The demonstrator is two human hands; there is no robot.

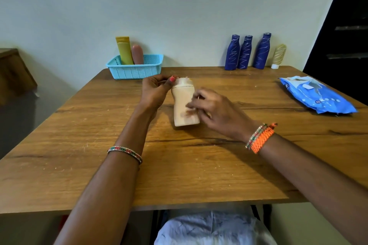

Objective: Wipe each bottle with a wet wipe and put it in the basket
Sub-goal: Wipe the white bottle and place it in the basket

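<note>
The cream bottle (184, 103) is pale beige with a waisted body, smeared near its cap. It lies in front of the basket (135, 66), cap end pointing toward the basket, base toward the person. The left hand (156, 90) pinches the cap end; the right hand (216, 110) presses a blurred wet wipe (190, 106) against its side.

Bare forearms, no sleeves. Thin beaded bracelet (125, 152) in red, green and white round the left forearm. Two at the right wrist: a beaded bracelet of like colours (255, 136), a bright orange braided cord band (263, 138) just beside. Coral-pink polish on the left thumbnail (172, 79). Pale blue creased cloth (214, 228) over the lap.
</note>
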